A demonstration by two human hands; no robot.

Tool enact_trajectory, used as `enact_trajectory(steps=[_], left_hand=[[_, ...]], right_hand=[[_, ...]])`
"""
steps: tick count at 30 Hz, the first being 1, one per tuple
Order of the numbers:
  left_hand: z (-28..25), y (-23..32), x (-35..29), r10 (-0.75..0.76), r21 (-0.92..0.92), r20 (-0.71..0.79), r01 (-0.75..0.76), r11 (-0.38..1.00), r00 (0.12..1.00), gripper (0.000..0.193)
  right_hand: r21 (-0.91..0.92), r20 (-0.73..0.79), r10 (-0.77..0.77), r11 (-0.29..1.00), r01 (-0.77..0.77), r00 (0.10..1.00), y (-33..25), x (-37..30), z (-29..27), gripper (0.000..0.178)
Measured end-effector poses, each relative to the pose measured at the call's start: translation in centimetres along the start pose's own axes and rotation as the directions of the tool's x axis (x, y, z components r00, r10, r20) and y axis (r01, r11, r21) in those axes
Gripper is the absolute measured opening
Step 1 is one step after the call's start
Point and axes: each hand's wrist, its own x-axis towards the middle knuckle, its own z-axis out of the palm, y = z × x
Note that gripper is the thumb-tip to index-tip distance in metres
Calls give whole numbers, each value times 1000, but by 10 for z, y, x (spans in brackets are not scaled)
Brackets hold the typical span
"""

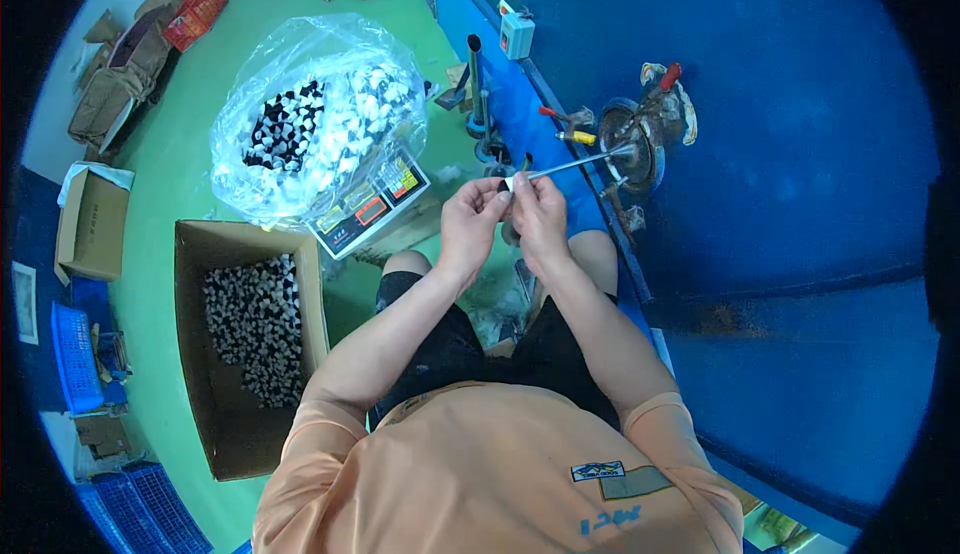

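Note:
In front of my lap, my left hand [470, 224] and my right hand [540, 221] meet with their fingertips pinched together. Between them is a small black-and-white piece [508, 184], mostly covered by the fingers. It lies at the near end of a thin metal rod [575, 164]. The rod runs out to a round metal fixture [632, 146] on the blue worktop. To the left, a clear plastic bag [400, 69] full of similar black-and-white pieces [285, 124] rests on a scale [372, 210].
An open cardboard box [187, 354] holding many more black-and-white pieces stands left of my legs. Red and yellow handled clamps [578, 138] sit by the fixture. A grey-green switch box [516, 36] is fixed along the blue worktop's [780, 204] edge. Blue crates [75, 354] line the far left.

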Motion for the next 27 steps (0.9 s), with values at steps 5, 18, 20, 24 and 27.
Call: enact_trajectory(steps=[5,18,20,24,27], left_hand=[[2,4,0,10,-41,-17,-10,999,1000,18],[-82,50,-32,327,-307,-436,-481,821,838,28],[-78,46,-40,229,-86,-381,-281,956,896,27],[-54,4,-43,291,501,186,-345,794,938,19],[-48,-4,-36,248,558,259,-354,751,934,16]], right_hand=[[5,53,57,998,-57,997,-1,-5,-1,21],[137,196,244,952,-273,950,10,-18,-6,48],[167,222,280,933,-319,934,13,-19,-5,54],[30,311,223,969,-244,924,13,-19,6,66],[-43,290,185,983,-180,939,17,-20,8,69]])
